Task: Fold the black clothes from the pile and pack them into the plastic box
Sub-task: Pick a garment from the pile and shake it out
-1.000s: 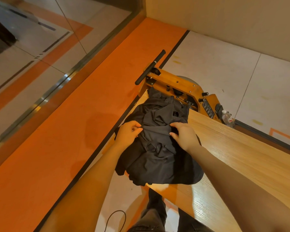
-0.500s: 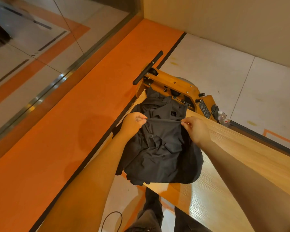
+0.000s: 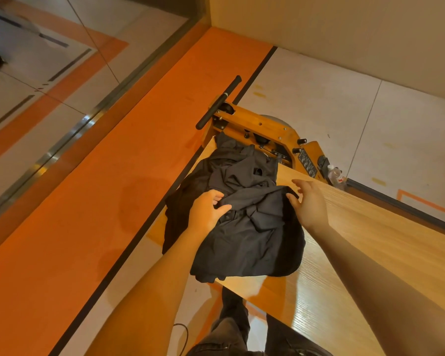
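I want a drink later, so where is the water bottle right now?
In the head view, the water bottle stands right of centre, past the wooden table's far edge, beside the yellow machine.

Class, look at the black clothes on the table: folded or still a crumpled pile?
Crumpled: the black clothes lie bunched in uneven wrinkles, overhanging the table edge.

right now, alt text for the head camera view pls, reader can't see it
Seen from above, a person's left hand grips a crumpled pile of black clothes at the end of a wooden table, while the right hand touches the pile's far edge with straighter fingers. No plastic box is in view.
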`<action>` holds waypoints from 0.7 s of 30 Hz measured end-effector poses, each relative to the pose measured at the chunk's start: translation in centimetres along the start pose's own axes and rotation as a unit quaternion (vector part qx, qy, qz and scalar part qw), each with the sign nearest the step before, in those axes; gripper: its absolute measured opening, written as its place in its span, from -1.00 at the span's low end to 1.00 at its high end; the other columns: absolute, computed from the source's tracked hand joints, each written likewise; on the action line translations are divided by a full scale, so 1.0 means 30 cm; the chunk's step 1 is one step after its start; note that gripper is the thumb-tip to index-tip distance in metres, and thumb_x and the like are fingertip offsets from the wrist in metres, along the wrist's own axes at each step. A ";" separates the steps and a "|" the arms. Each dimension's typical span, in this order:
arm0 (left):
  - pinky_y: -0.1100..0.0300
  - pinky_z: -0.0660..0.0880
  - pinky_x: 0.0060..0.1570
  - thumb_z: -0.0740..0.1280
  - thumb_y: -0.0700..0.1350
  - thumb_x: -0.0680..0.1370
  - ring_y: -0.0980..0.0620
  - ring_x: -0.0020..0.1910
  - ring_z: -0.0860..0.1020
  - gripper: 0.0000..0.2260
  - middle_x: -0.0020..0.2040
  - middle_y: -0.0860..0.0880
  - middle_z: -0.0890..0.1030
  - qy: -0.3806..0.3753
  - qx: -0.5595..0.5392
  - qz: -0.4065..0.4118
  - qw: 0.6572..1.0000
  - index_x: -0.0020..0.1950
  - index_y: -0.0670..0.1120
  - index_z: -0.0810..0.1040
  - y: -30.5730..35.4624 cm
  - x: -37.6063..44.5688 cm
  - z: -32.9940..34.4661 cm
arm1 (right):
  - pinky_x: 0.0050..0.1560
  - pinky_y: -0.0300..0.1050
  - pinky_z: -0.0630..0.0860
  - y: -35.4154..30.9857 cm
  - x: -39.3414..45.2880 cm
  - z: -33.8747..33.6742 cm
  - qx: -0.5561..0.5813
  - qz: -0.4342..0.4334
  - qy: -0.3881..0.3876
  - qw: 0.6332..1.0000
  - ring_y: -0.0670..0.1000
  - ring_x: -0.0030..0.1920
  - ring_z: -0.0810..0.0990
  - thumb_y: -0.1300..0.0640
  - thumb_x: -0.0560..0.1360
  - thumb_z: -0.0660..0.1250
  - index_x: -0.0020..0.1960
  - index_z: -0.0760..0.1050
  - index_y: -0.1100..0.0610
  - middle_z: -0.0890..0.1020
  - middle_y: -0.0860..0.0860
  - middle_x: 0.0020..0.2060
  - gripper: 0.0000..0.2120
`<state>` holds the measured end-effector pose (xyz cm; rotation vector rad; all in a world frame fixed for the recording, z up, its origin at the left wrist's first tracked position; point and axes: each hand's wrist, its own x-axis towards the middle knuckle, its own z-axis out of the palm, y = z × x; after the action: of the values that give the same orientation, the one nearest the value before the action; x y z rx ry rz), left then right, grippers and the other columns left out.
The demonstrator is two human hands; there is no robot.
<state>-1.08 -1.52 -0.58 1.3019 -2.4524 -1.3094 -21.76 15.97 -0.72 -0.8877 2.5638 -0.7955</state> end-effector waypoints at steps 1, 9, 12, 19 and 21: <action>0.08 0.49 0.04 0.46 -0.07 0.48 -0.06 0.04 0.56 -0.70 0.08 -0.09 0.60 0.007 0.009 -0.001 1.000 0.16 -0.15 0.57 -0.015 -0.011 0.009 | 0.13 0.01 0.47 0.002 -0.015 0.011 -0.009 -0.021 0.008 1.000 0.16 0.14 0.53 0.17 0.54 0.38 0.30 0.50 0.17 0.55 0.14 0.18 -0.67; 0.14 0.50 -0.06 0.40 -0.17 0.53 -0.04 -0.13 0.55 -0.87 -0.08 -0.15 0.63 0.070 -0.022 -0.034 0.997 0.02 -0.21 0.61 -0.032 -0.026 -0.027 | 0.04 0.03 0.50 -0.020 -0.115 0.101 -0.104 -0.209 -0.118 0.965 0.15 0.07 0.53 -0.10 0.45 0.46 0.22 0.56 0.14 0.57 0.10 0.06 -0.55; 0.34 0.44 -0.15 0.41 -0.18 0.52 0.06 -0.16 0.53 -0.86 -0.06 -0.06 0.60 0.099 -0.059 -0.027 0.993 0.07 -0.14 0.58 -0.048 -0.036 -0.060 | 0.11 0.07 0.51 -0.038 -0.132 0.120 -0.132 -0.251 -0.151 0.947 0.17 0.07 0.53 -0.11 0.37 0.53 0.29 0.52 0.13 0.55 0.12 0.10 -0.42; 0.02 0.50 -0.17 0.43 -0.02 0.50 0.02 -0.26 0.49 -0.85 -0.22 0.00 0.53 0.107 0.018 -0.008 0.994 -0.17 -0.08 0.58 -0.128 -0.160 -0.030 | 0.02 0.09 0.55 -0.071 -0.138 0.185 -0.121 -0.241 -0.106 0.957 0.20 0.01 0.56 0.20 0.42 0.49 0.06 0.62 0.18 0.57 0.13 0.03 -0.78; 0.07 0.49 -0.11 0.46 0.02 0.46 0.05 -0.20 0.47 -0.84 -0.12 0.03 0.48 0.066 0.039 -0.006 0.997 -0.10 -0.05 0.61 -0.144 -0.193 -0.007 | 0.02 0.06 0.52 -0.077 -0.131 0.190 -0.082 -0.208 -0.090 0.971 0.18 0.00 0.55 0.22 0.48 0.43 -0.02 0.63 0.19 0.58 0.12 0.00 -0.90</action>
<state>5.49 1.23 -1.77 1.3742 -2.4314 -1.1005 -15.11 14.70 -3.45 -1.5093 2.3368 -0.5782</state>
